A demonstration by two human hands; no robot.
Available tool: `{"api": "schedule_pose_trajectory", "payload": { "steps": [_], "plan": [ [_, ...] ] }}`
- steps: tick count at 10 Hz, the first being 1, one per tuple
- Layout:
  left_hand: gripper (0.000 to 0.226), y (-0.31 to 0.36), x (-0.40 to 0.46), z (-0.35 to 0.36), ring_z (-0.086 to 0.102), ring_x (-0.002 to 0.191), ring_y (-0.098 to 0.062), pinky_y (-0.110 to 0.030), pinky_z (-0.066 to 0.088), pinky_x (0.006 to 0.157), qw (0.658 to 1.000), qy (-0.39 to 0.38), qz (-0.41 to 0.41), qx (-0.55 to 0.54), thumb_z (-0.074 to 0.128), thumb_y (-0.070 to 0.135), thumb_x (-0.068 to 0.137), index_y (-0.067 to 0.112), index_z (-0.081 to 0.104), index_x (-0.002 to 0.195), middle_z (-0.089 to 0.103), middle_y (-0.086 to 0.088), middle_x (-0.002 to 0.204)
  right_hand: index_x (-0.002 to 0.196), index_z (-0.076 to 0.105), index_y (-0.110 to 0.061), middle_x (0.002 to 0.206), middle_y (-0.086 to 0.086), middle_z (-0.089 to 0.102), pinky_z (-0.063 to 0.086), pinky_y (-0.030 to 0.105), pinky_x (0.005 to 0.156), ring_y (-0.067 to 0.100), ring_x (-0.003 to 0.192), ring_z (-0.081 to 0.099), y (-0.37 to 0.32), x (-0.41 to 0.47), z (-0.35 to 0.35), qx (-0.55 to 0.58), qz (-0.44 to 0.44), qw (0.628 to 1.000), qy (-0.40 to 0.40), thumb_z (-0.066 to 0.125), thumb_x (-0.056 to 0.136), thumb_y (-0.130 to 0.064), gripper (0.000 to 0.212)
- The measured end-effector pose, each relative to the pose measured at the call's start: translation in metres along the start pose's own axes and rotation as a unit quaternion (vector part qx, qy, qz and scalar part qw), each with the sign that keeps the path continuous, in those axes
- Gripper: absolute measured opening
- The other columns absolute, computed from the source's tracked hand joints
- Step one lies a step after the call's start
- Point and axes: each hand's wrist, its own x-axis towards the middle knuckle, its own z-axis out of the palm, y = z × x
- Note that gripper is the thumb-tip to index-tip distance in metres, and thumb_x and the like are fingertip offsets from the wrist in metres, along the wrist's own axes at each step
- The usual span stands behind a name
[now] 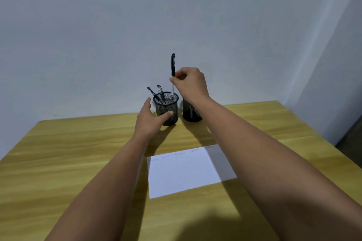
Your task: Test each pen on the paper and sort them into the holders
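Note:
Two black mesh holders stand at the table's far edge. The left holder contains several pens. My left hand curls around its left side with the thumb on its front. My right hand pinches an upright pen with a black cap, whose lower end dips into the left holder's mouth. The right holder is partly hidden behind my right wrist; one pen shows through its mesh. A white paper with faint scribbles along its top edge lies nearer to me.
The wooden table ends at a pale wall just behind the holders. Its right edge drops off toward a dark floor corner. My forearms stretch across the table on both sides of the paper.

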Motion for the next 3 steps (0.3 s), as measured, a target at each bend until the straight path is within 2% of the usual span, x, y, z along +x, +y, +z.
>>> {"api": "schedule_pose_trajectory", "payload": {
  "steps": [1,2,3],
  "plan": [
    [0.085,-0.008,0.012,0.011,0.058,0.122,-0.012,-0.037,0.050,0.102,1.000,0.010,0.019,-0.003,0.087,0.046,0.072,0.029,0.047,0.145,0.062,0.008,0.131,0.089,0.079,-0.020,0.091,0.000,0.079,0.058,0.033,0.084,0.023,0.091,0.074,0.006,0.010,0.020,-0.069,0.011,0.997,-0.041,0.081,0.090,-0.029,0.009],
    [0.067,-0.012,0.015,0.015,0.067,0.108,-0.016,-0.041,0.055,0.095,0.999,0.012,0.034,-0.020,0.085,0.038,0.075,0.029,0.055,0.134,0.068,0.005,0.123,0.098,0.080,-0.014,0.103,0.005,0.081,0.060,0.036,0.088,0.028,0.101,0.075,0.013,0.005,0.035,-0.170,0.023,0.980,-0.105,0.078,0.089,-0.025,0.014],
    [0.075,-0.012,0.010,0.013,0.063,0.108,-0.014,-0.040,0.053,0.098,0.999,0.028,0.022,-0.037,0.083,0.038,0.078,0.030,0.048,0.145,0.062,0.000,0.136,0.107,0.078,-0.015,0.110,0.005,0.079,0.060,0.037,0.090,0.029,0.106,0.074,0.017,-0.004,0.036,-0.168,0.052,0.980,-0.091,0.074,0.089,-0.026,0.022]
  ]
}}
